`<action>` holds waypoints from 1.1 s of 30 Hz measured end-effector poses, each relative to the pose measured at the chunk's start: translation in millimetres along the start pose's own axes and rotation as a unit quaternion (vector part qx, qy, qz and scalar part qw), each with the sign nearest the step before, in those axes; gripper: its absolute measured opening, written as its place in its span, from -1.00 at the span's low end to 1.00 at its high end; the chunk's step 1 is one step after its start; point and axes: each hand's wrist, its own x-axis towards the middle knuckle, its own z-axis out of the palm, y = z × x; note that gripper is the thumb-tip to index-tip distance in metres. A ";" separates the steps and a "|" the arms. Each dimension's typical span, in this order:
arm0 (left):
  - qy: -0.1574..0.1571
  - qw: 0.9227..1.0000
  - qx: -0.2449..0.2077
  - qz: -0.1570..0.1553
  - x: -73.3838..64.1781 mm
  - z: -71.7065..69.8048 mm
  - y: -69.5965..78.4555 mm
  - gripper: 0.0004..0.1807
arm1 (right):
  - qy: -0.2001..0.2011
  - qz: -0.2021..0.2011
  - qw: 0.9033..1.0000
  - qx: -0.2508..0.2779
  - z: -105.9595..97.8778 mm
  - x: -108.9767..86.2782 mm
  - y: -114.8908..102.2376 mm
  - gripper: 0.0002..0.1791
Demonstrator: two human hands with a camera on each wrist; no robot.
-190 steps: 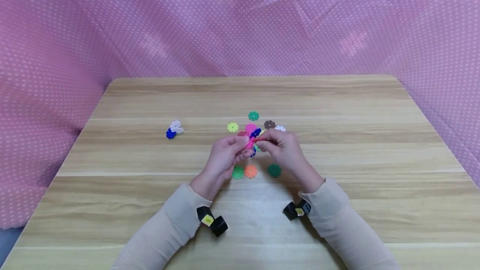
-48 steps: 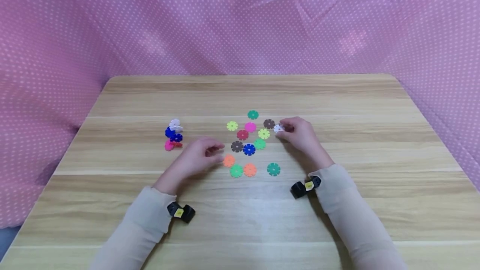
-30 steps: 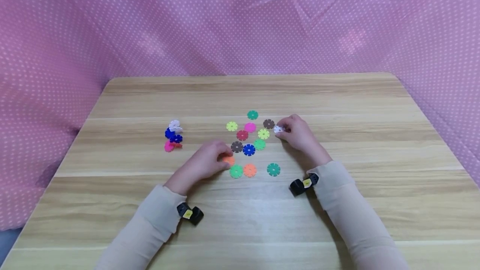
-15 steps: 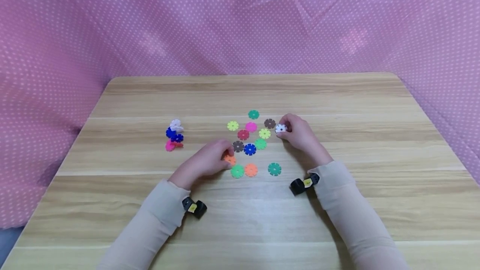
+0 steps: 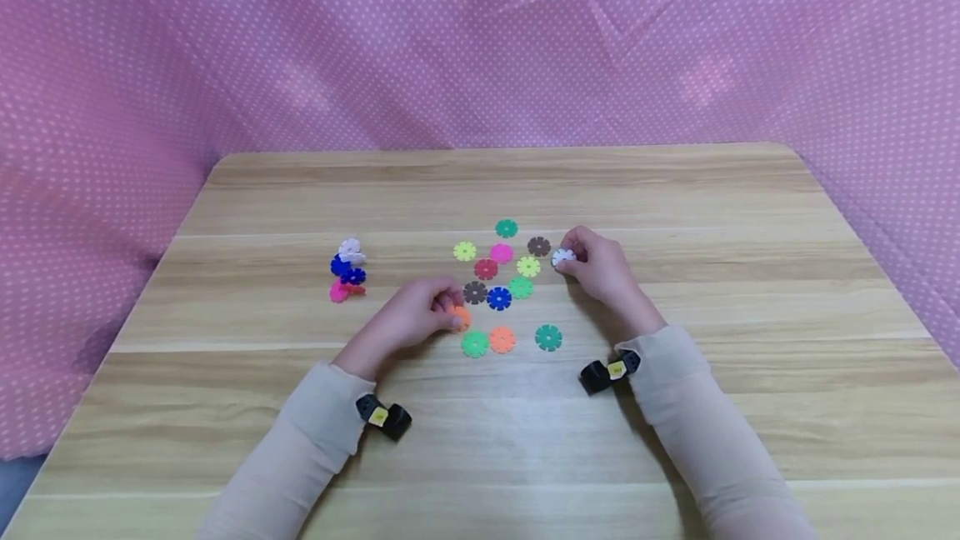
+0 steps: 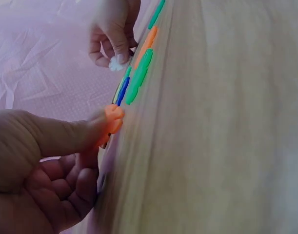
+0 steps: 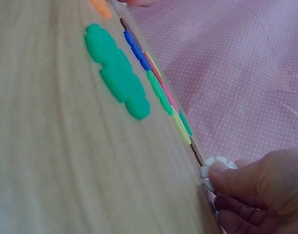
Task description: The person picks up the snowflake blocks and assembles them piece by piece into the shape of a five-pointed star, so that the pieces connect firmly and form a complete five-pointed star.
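My left hand [image 5: 412, 312] pinches an orange notched disc [image 5: 461, 317] between thumb and fingers, just above the table; the left wrist view shows the same orange disc [image 6: 114, 119] under the thumb. On the far side of the group, my right hand [image 5: 600, 263] pinches a white notched disc [image 5: 562, 257], whose scalloped rim [image 7: 222, 160] shows past the thumb in the right wrist view. Between the hands lie loose flat discs: a blue one [image 5: 499, 298], a brown one [image 5: 475, 292], a red one [image 5: 486, 269] and several others.
Left of the group sit joined discs in white [image 5: 349, 250], blue [image 5: 352, 275] and pink [image 5: 339, 292]. A dark green disc [image 5: 548, 337] and a second orange disc [image 5: 502, 339] lie nearest the front. Pink dotted cloth [image 5: 480, 48] hangs behind the wooden table [image 5: 525, 457].
The joined pink, blue and red discs held earlier now lie at the left beside the white and blue ones. The hands have parted; the left has taken the orange disc, the right the white.
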 end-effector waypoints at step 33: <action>0.071 0.921 -0.380 -0.038 -9.7 9.1 24.7 -0.77 | 0.022 -0.124 0.988 0.091 2.7 -43.2 -43.1 -0.87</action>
